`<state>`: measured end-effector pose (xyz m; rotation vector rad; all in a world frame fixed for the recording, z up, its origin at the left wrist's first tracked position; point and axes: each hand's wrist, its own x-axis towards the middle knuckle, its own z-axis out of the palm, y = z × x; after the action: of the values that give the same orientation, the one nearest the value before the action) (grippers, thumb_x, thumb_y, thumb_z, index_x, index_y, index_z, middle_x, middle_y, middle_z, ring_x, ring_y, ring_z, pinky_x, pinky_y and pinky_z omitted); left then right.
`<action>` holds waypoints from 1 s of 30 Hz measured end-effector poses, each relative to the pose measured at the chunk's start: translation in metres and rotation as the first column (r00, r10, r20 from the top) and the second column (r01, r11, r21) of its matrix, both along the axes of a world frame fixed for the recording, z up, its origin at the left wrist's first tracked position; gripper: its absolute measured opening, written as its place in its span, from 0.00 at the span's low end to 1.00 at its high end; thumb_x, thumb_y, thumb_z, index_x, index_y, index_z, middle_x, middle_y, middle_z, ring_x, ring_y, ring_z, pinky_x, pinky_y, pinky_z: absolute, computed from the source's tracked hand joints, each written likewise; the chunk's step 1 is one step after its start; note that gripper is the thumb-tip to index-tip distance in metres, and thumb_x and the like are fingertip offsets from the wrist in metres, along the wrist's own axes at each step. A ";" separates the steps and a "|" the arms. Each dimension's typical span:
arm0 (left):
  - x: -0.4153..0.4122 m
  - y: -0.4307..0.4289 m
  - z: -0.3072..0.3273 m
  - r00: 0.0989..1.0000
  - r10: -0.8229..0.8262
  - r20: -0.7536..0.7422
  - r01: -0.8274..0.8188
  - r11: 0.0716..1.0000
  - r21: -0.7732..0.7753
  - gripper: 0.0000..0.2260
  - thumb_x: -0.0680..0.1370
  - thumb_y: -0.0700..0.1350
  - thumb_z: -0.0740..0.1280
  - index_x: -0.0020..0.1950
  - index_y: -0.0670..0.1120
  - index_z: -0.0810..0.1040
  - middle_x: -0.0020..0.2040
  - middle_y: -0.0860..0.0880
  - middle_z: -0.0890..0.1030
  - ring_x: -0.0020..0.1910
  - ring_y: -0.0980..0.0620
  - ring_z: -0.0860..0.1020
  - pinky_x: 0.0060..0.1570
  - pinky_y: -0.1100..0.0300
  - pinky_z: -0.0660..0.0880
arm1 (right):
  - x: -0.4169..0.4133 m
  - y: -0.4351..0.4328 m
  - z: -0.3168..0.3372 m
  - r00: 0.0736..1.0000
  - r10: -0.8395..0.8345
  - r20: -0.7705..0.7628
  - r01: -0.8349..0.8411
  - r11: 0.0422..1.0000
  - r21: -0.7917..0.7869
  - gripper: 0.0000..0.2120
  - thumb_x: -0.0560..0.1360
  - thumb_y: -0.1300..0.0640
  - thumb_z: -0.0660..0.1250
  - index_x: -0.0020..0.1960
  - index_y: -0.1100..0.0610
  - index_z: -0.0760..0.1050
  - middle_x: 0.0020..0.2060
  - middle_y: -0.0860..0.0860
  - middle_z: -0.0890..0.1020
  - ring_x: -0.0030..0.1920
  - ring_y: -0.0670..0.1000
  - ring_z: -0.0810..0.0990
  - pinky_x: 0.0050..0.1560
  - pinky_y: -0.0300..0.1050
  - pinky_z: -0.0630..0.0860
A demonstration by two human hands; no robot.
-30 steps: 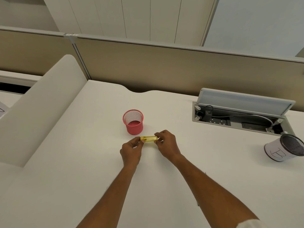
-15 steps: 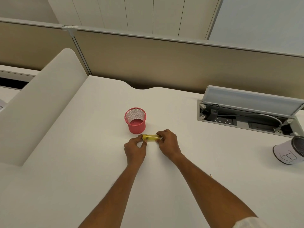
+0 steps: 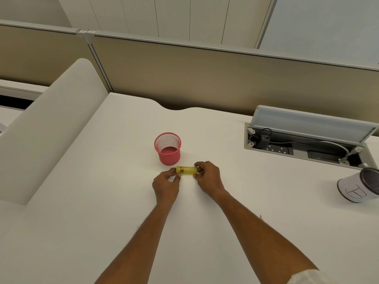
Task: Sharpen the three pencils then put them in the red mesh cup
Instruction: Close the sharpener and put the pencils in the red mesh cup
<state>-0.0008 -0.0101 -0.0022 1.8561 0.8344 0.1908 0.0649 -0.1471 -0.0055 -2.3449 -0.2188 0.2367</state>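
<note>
A yellow see-through sharpener [image 3: 186, 170] lies sideways on the white desk [image 3: 102, 201], held from both ends. My left hand [image 3: 165, 187] pinches its left end and my right hand [image 3: 207, 178] grips its right end. The red mesh cup [image 3: 167, 148] stands upright just behind and left of the sharpener, with nothing visible inside it. A thin pencil tip [image 3: 261, 217] shows by my right forearm; the rest of it is hidden under the arm.
A white paper-wrapped mesh cup [image 3: 357, 188] stands at the right edge. An open cable tray [image 3: 303, 147] with sockets and cords sits at the back right. A beige partition [image 3: 205, 78] runs along the back and a white divider [image 3: 51, 130] rises on the left.
Both hands stay on the sharpener and shift only slightly. The camera has tipped a little, sliding the scene to the right.
</note>
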 end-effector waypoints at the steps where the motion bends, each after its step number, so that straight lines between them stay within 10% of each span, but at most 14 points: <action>1: 0.000 0.000 0.000 1.000 -0.002 -0.001 0.002 1.000 0.003 0.16 0.77 0.39 0.75 0.65 0.39 0.83 0.61 0.40 0.85 0.59 0.41 0.82 0.58 0.61 0.71 | -0.001 0.000 0.000 1.000 -0.005 -0.005 0.005 1.000 0.008 0.17 0.73 0.67 0.73 0.62 0.61 0.81 0.51 0.56 0.82 0.46 0.49 0.76 0.51 0.35 0.69; 10: -0.003 0.007 -0.007 1.000 -0.001 -0.017 0.001 1.000 -0.029 0.18 0.76 0.40 0.76 0.66 0.40 0.82 0.63 0.43 0.84 0.62 0.42 0.82 0.66 0.54 0.73 | -0.008 -0.009 0.003 0.997 -0.048 -0.054 0.051 0.997 0.065 0.18 0.73 0.68 0.73 0.62 0.60 0.80 0.48 0.55 0.82 0.47 0.51 0.79 0.54 0.42 0.77; 19: -0.021 0.012 0.004 0.998 -0.005 0.055 0.008 0.999 -0.044 0.17 0.77 0.45 0.76 0.65 0.42 0.83 0.62 0.45 0.85 0.54 0.49 0.82 0.57 0.59 0.75 | -0.026 -0.045 0.025 0.983 -0.162 -0.081 0.177 0.958 0.224 0.14 0.73 0.62 0.76 0.59 0.56 0.81 0.46 0.52 0.83 0.39 0.47 0.80 0.42 0.25 0.73; 25: -0.035 0.006 0.022 0.966 -0.076 0.245 0.049 0.992 0.117 0.14 0.77 0.45 0.75 0.61 0.42 0.84 0.58 0.45 0.86 0.53 0.45 0.83 0.48 0.56 0.80 | -0.046 -0.085 0.050 0.973 -0.228 -0.018 0.222 0.925 0.309 0.12 0.74 0.61 0.76 0.57 0.58 0.82 0.43 0.52 0.85 0.41 0.44 0.82 0.45 0.30 0.78; 30: -0.044 -0.004 0.025 0.911 -0.326 0.253 0.197 0.883 0.426 0.16 0.77 0.43 0.76 0.64 0.41 0.83 0.59 0.43 0.85 0.58 0.41 0.80 0.58 0.51 0.77 | -0.074 -0.122 0.059 0.961 -0.276 -0.001 0.264 0.919 0.291 0.11 0.74 0.60 0.75 0.56 0.58 0.83 0.42 0.51 0.86 0.43 0.43 0.83 0.46 0.31 0.78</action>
<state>-0.0443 -0.0141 0.0225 2.2155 0.3212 0.5005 -0.0086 -0.2687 0.0538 -2.0593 0.0517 0.0181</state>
